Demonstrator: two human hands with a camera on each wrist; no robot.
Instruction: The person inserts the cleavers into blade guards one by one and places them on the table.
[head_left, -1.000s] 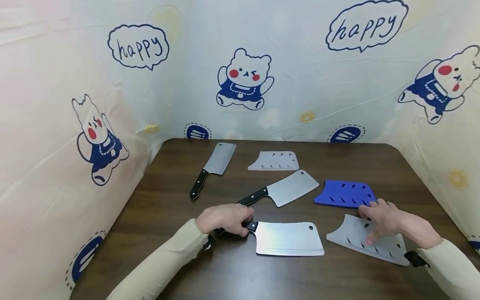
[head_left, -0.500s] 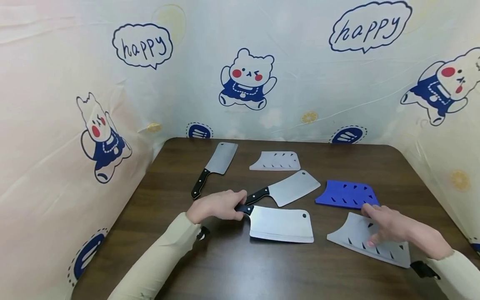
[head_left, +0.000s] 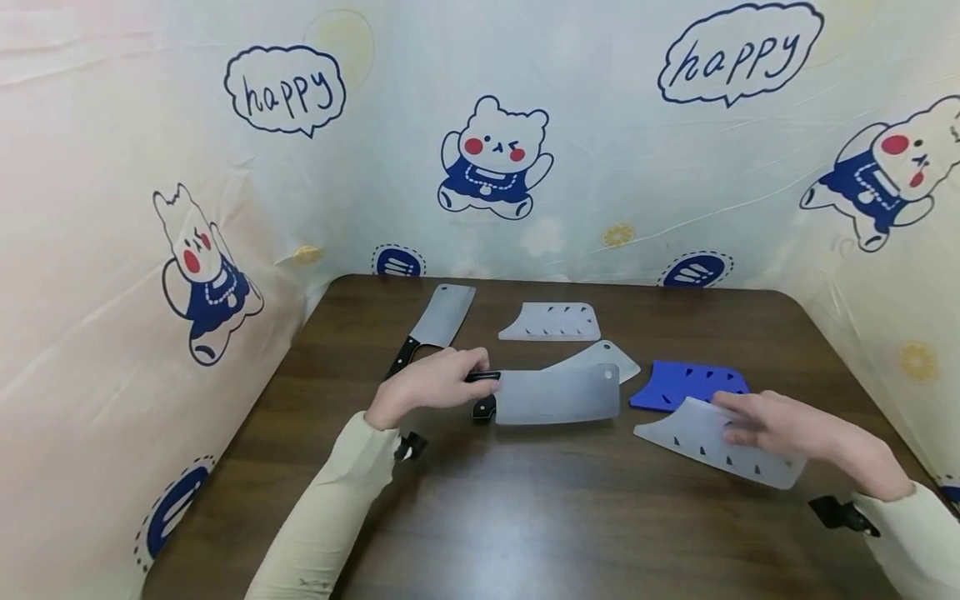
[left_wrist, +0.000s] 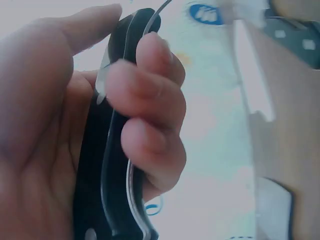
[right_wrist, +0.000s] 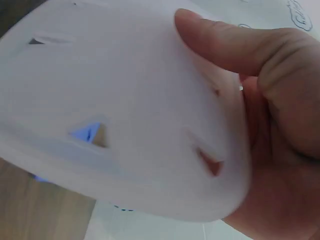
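Observation:
My left hand (head_left: 442,379) grips a broad cleaver (head_left: 558,398) by its black handle (left_wrist: 112,165), fingers curled round it in the left wrist view. The blade points right and hangs in front of a second cleaver (head_left: 603,354), hiding much of it; the butt of that one's handle shows below my hand. On the right side, my right hand (head_left: 787,425) pinches a white slotted blade guard (head_left: 701,442) at its right end, thumb on the near face in the right wrist view. The guard is tilted and overlaps the lower edge of a blue guard (head_left: 678,382).
A smaller cleaver (head_left: 447,312) lies at the back left, its handle partly behind my left hand. Another white guard (head_left: 551,323) lies at the back middle. The dark wooden table (head_left: 480,533) meets a printed cloth (head_left: 495,250) along its back and sides.
My left hand has picked up the broad cleaver and moved it away from me, over the second cleaver. My right hand has lifted the white guard from the table, slightly away and leftward.

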